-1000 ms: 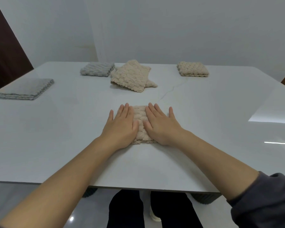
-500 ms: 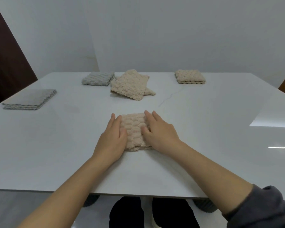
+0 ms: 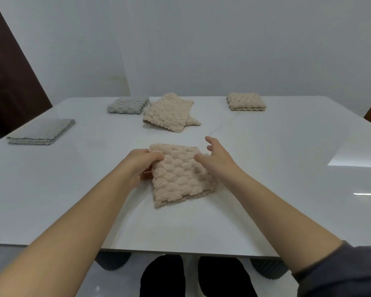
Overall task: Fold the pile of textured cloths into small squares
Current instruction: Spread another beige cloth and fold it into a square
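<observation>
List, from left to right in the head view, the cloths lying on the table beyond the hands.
In order: flat grey folded cloth, grey bubble-textured folded square, loose pile of beige textured cloths, beige bubble-textured folded square. Left out: the beige cloth gripped by the left hand, overlapping the pile.

surface: white table (image 3: 287, 146) | on it: beige cloth (image 3: 180, 176) | beige pile (image 3: 167, 114) | grey square (image 3: 128, 105) | beige square (image 3: 245, 101) | grey stack (image 3: 41, 132)
</observation>
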Tool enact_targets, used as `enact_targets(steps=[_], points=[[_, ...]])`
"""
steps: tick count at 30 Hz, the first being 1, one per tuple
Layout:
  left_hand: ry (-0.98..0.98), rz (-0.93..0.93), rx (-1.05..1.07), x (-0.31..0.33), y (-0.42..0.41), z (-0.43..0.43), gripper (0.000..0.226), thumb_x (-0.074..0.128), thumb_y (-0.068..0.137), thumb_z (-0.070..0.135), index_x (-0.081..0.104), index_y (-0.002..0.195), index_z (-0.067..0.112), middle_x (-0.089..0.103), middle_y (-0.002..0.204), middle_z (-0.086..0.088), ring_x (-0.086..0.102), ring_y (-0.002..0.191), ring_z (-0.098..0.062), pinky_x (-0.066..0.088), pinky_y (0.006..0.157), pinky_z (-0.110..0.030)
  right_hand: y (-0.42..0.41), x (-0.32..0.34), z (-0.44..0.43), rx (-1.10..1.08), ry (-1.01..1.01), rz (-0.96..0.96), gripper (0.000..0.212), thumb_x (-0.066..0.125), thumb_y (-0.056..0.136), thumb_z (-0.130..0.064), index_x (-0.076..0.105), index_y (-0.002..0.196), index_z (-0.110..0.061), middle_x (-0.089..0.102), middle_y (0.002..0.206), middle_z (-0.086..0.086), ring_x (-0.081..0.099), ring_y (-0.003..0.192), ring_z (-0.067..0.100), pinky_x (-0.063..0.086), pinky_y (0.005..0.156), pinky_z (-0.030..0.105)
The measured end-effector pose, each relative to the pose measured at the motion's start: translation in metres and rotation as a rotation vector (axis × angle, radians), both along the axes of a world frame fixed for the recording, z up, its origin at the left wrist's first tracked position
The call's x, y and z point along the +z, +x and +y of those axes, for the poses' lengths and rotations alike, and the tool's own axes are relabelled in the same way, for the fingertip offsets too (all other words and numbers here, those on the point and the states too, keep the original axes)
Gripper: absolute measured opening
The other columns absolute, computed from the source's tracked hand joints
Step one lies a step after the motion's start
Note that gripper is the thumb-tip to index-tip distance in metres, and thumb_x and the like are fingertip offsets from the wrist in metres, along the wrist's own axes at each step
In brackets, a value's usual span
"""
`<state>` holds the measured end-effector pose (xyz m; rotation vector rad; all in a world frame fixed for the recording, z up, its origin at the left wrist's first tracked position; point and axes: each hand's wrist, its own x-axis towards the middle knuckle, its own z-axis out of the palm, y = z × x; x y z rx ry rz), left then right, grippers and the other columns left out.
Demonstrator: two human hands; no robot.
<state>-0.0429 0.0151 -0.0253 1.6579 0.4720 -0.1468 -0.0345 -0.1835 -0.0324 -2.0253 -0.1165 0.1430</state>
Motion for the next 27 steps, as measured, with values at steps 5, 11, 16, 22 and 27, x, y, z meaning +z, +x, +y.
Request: enact_targets(steps=[5, 11, 16, 22, 27], points=[[-0.239, -0.170, -0.021, 0.002, -0.002, -0.004, 0.020, 0.054, 0.094, 0.007, 0.062, 0.112, 0.007, 0.071, 0.101, -0.010, 0.069, 0.083, -0.019, 0.056, 0.059, -0.027, 0.018, -0.001, -0.012, -0.034, 0.185, 0.245, 0.073, 0.067, 0.086, -0.043, 0.039, 0.145, -0.011, 0.057, 0.127, 0.008, 0.060, 0.107, 0.020, 0.048, 0.090, 0.033], [-0.233, -0.087, 0.060, -0.002, 0.015, -0.029, 0.024, 0.053, 0.096, 0.015, 0.057, 0.119, 0.008, 0.071, 0.101, -0.011, 0.070, 0.084, -0.022, 0.056, 0.062, -0.031, 0.030, 0.002, -0.036, -0.038, 0.369, 0.444, 0.025, 0.069, 0.089, -0.018, 0.063, 0.106, -0.001, 0.073, 0.101, 0.013, 0.071, 0.089, 0.025, 0.059, 0.079, 0.037], [-0.012, 0.104, -0.137, 0.001, 0.025, -0.077, 0.012, 0.047, 0.091, 0.019, 0.054, 0.099, 0.012, 0.061, 0.082, -0.006, 0.061, 0.064, -0.021, 0.055, 0.059, -0.030, 0.045, -0.001, -0.077, -0.145, 0.251, 0.343, 0.021, 0.069, 0.086, -0.023, 0.069, 0.100, -0.007, 0.074, 0.098, 0.013, 0.070, 0.095, 0.032, 0.053, 0.092, 0.052], [0.036, 0.055, -0.115, 0.010, 0.052, -0.155, 0.007, 0.050, 0.091, 0.013, 0.053, 0.086, 0.011, 0.058, 0.076, -0.006, 0.058, 0.062, -0.020, 0.050, 0.048, -0.026, 0.061, 0.000, -0.158, -0.203, 0.404, 0.333, 0.017, 0.058, 0.089, -0.013, 0.063, 0.101, -0.001, 0.070, 0.100, 0.018, 0.068, 0.089, 0.032, 0.052, 0.085, 0.044], [0.044, -0.099, -0.153, 0.003, 0.078, -0.232, 0.023, 0.050, 0.090, 0.010, 0.056, 0.111, 0.017, 0.065, 0.095, -0.007, 0.064, 0.078, -0.024, 0.058, 0.069, -0.037, 0.070, 0.002, -0.238, -0.245, 0.519, 0.263, 0.018, 0.053, 0.093, -0.008, 0.064, 0.107, -0.005, 0.069, 0.102, 0.011, 0.069, 0.081, 0.021, 0.059, 0.065, 0.030]])
